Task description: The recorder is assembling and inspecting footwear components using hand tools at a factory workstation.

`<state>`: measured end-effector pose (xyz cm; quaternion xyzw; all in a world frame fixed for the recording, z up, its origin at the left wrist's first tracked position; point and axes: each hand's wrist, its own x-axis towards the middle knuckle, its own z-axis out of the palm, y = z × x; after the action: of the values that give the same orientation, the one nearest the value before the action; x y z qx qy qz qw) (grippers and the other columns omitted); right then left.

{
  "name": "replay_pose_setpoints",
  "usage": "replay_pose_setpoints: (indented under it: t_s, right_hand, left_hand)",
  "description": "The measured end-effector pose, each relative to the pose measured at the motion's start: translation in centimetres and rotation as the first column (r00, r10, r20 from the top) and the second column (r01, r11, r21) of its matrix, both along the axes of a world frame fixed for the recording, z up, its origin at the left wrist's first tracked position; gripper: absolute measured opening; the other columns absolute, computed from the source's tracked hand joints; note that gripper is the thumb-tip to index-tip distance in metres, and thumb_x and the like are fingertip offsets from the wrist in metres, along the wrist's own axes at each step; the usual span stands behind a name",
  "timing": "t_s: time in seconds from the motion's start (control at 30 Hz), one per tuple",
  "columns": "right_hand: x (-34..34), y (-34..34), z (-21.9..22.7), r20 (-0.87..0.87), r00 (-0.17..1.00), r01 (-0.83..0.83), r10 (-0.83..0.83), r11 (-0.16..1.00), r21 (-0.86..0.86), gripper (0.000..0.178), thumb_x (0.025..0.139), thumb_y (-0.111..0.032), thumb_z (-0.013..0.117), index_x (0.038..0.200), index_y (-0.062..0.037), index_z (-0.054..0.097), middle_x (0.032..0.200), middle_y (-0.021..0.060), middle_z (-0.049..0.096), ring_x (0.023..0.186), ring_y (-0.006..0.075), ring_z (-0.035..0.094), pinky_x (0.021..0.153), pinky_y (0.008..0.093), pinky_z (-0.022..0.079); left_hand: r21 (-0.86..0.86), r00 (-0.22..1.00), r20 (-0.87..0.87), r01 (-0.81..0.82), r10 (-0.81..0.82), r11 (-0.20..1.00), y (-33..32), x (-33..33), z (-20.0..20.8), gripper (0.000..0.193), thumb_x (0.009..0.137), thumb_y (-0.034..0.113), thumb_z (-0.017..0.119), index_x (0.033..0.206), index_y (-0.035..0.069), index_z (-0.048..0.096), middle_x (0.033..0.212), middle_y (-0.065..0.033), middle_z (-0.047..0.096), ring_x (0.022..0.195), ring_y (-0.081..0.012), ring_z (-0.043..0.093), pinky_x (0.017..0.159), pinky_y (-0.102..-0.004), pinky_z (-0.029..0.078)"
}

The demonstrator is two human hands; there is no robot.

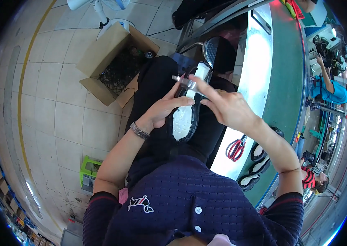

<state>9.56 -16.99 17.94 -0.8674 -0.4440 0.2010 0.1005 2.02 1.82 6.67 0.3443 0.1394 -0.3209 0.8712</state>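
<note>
A black shoe upper with a white sole-side [183, 121] lies lengthwise over my lap, its underside facing up. My left hand [161, 110] is closed on its left edge, the thumb lying across the white surface. From the right, my right hand [231, 107] reaches over the shoe with its index finger stretched along the far part. Those fingers hold a small shiny metal tool [187, 83] crosswise on the shoe; its exact kind is unclear. The thumb of my right hand is close to the shoe's right edge.
At my right runs a workbench with a metal edge strip [257, 78] and green top [285, 74]. Red-handled cutters [235, 150] and several black shoe pieces [259, 166] lie there. An open cardboard box [95, 59], a fan [98, 7] and a green stool [88, 169] stand left.
</note>
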Motion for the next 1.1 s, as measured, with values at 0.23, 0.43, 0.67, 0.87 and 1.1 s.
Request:
replay_pose_setpoints:
  t_s: [0.23,0.43,0.67,0.87,1.1]
  right_hand:
    - [-0.6,1.4,2.4,0.014,0.997,-0.067,0.071,0.982,-0.176,0.071,0.092,-0.015,0.060,0.152,-0.0223,0.023,0.071,0.0150,0.066,0.058,0.0307,0.066,0.050,0.0402,0.050]
    - [-1.3,1.2,2.5,0.016,0.996,-0.079,0.086,0.963,-0.259,0.072,0.091,-0.015,0.062,0.152,-0.0232,0.024,0.063,0.0137,0.061,0.055,0.0317,0.064,0.050,0.0412,0.050]
    - [-1.6,0.9,0.2,-0.084,0.996,0.001,-0.008,0.997,-0.083,0.075,0.091,-0.010,0.055,0.155,-0.0258,0.018,0.059,0.0119,0.059,0.047,0.0247,0.062,0.043,0.0350,0.050]
    - [-3.1,1.2,2.0,0.098,0.985,-0.155,0.144,0.981,0.116,0.081,0.085,-0.008,0.063,0.153,-0.0307,0.026,0.059,0.0068,0.053,0.042,0.0173,0.053,0.038,0.0323,0.042]
    - [-3.5,1.5,2.6,-0.006,0.989,-0.148,0.148,0.987,-0.066,0.087,0.081,-0.003,0.062,0.153,-0.0357,0.024,0.061,0.0056,0.053,0.041,0.0159,0.051,0.037,0.0298,0.043]
  left_hand:
    - [-0.027,1.000,-0.009,0.014,-0.015,1.000,0.7,-0.6,0.1,0.104,0.083,0.013,0.075,0.157,0.020,0.003,0.140,-0.0053,0.043,0.120,-0.0133,0.049,0.103,-0.0308,0.039]
    - [-0.337,0.962,-0.060,-0.272,0.268,0.902,-1.2,-4.1,-2.6,0.063,0.099,0.043,0.052,0.147,0.009,0.031,0.133,-0.0118,0.054,0.120,-0.0225,0.056,0.100,-0.0393,0.047]
    - [-0.062,0.960,-0.001,-0.279,0.280,0.958,-2.9,-5.5,-2.9,0.065,0.102,0.036,0.046,0.154,0.012,0.016,0.141,-0.0118,0.044,0.126,-0.0205,0.047,0.106,-0.0377,0.038]
    - [-0.028,0.965,0.120,-0.230,0.232,0.973,-2.3,-5.3,-1.5,0.084,0.095,0.018,0.060,0.157,0.017,0.004,0.155,-0.0076,0.024,0.138,-0.0188,0.032,0.113,-0.0342,0.027]
    - [-0.056,0.997,0.064,-0.044,0.047,0.997,-0.8,-5.4,-1.4,0.119,0.075,0.000,0.079,0.156,0.023,-0.005,0.154,-0.0073,0.024,0.138,-0.0163,0.030,0.110,-0.0346,0.034]
